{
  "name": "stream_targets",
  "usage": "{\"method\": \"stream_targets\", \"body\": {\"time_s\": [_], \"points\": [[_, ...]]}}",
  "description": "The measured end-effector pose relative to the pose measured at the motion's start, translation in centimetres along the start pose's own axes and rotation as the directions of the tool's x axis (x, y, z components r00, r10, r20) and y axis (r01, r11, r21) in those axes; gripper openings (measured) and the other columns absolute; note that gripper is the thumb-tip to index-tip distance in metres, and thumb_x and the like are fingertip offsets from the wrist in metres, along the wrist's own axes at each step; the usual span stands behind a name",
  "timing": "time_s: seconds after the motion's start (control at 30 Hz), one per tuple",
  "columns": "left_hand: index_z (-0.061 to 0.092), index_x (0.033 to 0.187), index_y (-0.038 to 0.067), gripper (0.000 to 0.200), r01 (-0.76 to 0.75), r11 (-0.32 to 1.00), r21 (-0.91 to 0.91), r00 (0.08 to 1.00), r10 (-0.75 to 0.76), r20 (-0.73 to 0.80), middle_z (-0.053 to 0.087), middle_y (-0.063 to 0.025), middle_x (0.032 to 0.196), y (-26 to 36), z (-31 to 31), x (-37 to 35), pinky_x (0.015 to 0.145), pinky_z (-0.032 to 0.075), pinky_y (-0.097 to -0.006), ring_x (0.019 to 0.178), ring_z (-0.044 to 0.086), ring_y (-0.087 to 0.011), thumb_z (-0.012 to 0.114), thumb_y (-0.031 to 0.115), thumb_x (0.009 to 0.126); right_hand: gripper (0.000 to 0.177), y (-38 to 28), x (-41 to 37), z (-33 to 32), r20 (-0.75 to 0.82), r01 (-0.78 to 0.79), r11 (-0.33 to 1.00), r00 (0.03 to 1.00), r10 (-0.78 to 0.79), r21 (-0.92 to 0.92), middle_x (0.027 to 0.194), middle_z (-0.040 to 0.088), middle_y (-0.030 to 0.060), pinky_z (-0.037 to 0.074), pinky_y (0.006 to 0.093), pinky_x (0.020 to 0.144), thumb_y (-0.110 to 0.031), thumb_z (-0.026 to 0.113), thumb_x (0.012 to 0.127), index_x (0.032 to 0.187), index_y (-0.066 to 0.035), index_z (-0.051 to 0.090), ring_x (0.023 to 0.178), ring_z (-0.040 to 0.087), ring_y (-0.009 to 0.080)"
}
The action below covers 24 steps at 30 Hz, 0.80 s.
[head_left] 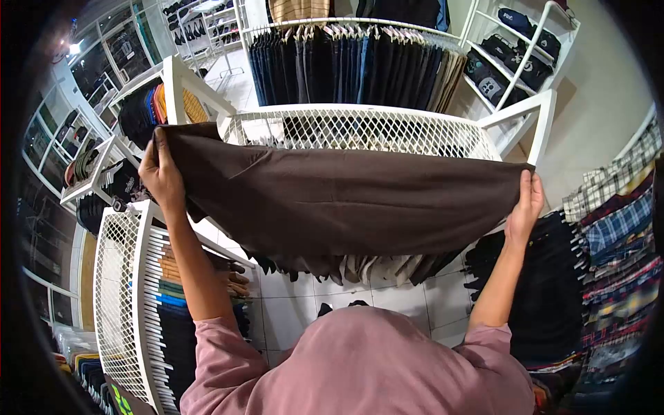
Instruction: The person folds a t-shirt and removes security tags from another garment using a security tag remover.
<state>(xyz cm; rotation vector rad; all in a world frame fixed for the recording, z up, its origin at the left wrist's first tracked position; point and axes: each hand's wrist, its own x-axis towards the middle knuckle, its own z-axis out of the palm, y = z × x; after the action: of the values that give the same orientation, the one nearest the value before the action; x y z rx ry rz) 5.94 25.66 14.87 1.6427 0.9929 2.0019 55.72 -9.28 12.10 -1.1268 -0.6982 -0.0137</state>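
Note:
A dark brown garment (339, 200) is stretched sideways in front of me, its kind not certain from this view. The cloth looks folded lengthwise, with light creases across the middle and a sagging lower edge. My left hand (163, 173) pinches its upper left corner, thumb and fingers closed on the fabric. At the opposite end my right hand (524, 206) grips the upper right corner. Right behind the cloth stands a white rack with a mesh top (360, 131), partly covered by it. Dark and beige clothes (377, 268) hang below the garment's lower edge.
Hanging trousers (346, 66) fill a rail at the back. Bags (508, 59) sit on white shelves at the back right. Another mesh-topped rack (121, 277) with clothes stands close on my left. Plaid shirts (622, 242) hang on my right. White floor tiles (287, 315) show below.

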Motion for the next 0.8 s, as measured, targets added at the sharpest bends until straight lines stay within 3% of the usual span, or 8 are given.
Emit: {"method": "stream_targets", "body": {"time_s": [0.1, 0.23, 0.3, 0.37, 0.5, 0.63, 0.73, 0.8], "points": [[0.07, 0.097, -0.006, 0.03, -0.23, 0.964, 0.136, 0.973, 0.232, -0.005, 0.052, 0.0046, 0.072, 3.8, 2.3, 2.7, 0.062, 0.037, -0.0238, 0.07, 0.043, -0.0041, 0.064, 0.023, 0.103, 0.017, -0.2, 3.6, -0.4, -0.059, 0.115, 0.981, 0.99, -0.125, -0.155, 0.099, 0.067, -0.0004, 0.047, 0.0208, 0.083, -0.015, 0.063, 0.103, 0.111, 0.0, 0.067, 0.091, 0.06, 0.0067], [0.073, 0.108, -0.004, 0.041, -0.309, 0.879, 0.364, 0.947, 0.247, 0.206, 0.072, -0.0087, 0.083, 4.0, 6.5, 10.9, 0.072, 0.048, -0.0278, 0.076, 0.061, -0.0111, 0.064, 0.036, 0.101, 0.021, -1.3, 10.8, 2.8, 0.013, 0.164, 0.97, 0.986, -0.165, -0.181, 0.102, 0.07, 0.0046, 0.048, 0.0216, 0.081, -0.016, 0.064, 0.103, 0.11, 0.003, 0.067, 0.092, 0.062, 0.0075], [0.073, 0.112, -0.002, 0.049, -0.163, 0.916, 0.366, 0.934, 0.024, 0.356, 0.075, -0.0164, 0.087, 1.3, 10.8, 15.5, 0.076, 0.051, -0.0336, 0.08, 0.067, -0.0181, 0.065, 0.044, 0.098, 0.025, 0.3, 15.5, 4.7, 0.056, 0.096, 0.969, 0.995, -0.085, -0.23, 0.099, 0.072, 0.0074, 0.049, 0.0222, 0.08, -0.019, 0.066, 0.102, 0.111, 0.004, 0.068, 0.089, 0.063, 0.0083], [0.074, 0.114, 0.001, 0.058, -0.18, 0.876, 0.448, 0.924, -0.005, 0.381, 0.074, -0.0255, 0.099, -2.2, 16.2, 17.7, 0.085, 0.054, -0.0398, 0.095, 0.074, -0.0338, 0.063, 0.055, 0.095, 0.028, 5.0, 20.1, 6.4, 0.066, 0.085, 0.936, 0.996, -0.067, -0.342, 0.096, 0.073, 0.0074, 0.05, 0.0253, 0.079, -0.024, 0.069, 0.099, 0.108, 0.003, 0.07, 0.087, 0.064, 0.0112], [0.074, 0.117, 0.005, 0.058, -0.033, 0.855, 0.518, 0.955, -0.126, 0.267, 0.07, -0.03, 0.108, -12.6, 24.5, 15.2, 0.095, 0.051, -0.0465, 0.108, 0.068, -0.0428, 0.058, 0.057, 0.097, 0.031, 16.1, 24.1, 9.5, 0.042, 0.025, 0.893, 0.999, -0.006, -0.45, 0.095, 0.074, 0.0093, 0.05, 0.0275, 0.081, -0.026, 0.07, 0.098, 0.106, 0.004, 0.071, 0.088, 0.066, 0.014], [0.073, 0.109, 0.0, 0.053, 0.067, 0.874, 0.48, 0.901, -0.26, 0.347, 0.072, -0.027, 0.097, -18.6, 25.0, 6.9, 0.088, 0.051, -0.0423, 0.097, 0.072, -0.0348, 0.057, 0.049, 0.1, 0.029, 26.2, 21.6, 7.5, -0.062, -0.184, 0.797, 0.981, 0.182, -0.575, 0.097, 0.076, 0.0128, 0.051, 0.0318, 0.083, -0.027, 0.074, 0.094, 0.104, 0.0, 0.072, 0.088, 0.07, 0.0187], [0.068, 0.107, -0.009, 0.043, 0.018, 0.968, 0.25, 0.852, -0.145, 0.502, 0.071, -0.0191, 0.088, -19.7, 23.0, 3.0, 0.079, 0.049, -0.0355, 0.085, 0.06, -0.0144, 0.057, 0.033, 0.104, 0.025, 27.3, 18.1, 6.1, 0.047, -0.117, 0.758, 0.98, 0.192, -0.642, 0.095, 0.075, 0.0117, 0.051, 0.0306, 0.08, -0.023, 0.074, 0.094, 0.101, 0.001, 0.07, 0.087, 0.069, 0.0168], [0.068, 0.108, -0.009, 0.04, 0.087, 0.973, 0.215, 0.825, -0.191, 0.532, 0.071, -0.0144, 0.089, -18.8, 21.2, 2.3, 0.079, 0.049, -0.0331, 0.085, 0.059, -0.0131, 0.058, 0.03, 0.104, 0.023, 26.9, 17.3, 5.0, 0.09, -0.103, 0.813, 0.978, 0.188, -0.573, 0.093, 0.074, 0.0105, 0.051, 0.0295, 0.078, -0.021, 0.073, 0.095, 0.102, 0.001, 0.069, 0.085, 0.067, 0.0154]]}}
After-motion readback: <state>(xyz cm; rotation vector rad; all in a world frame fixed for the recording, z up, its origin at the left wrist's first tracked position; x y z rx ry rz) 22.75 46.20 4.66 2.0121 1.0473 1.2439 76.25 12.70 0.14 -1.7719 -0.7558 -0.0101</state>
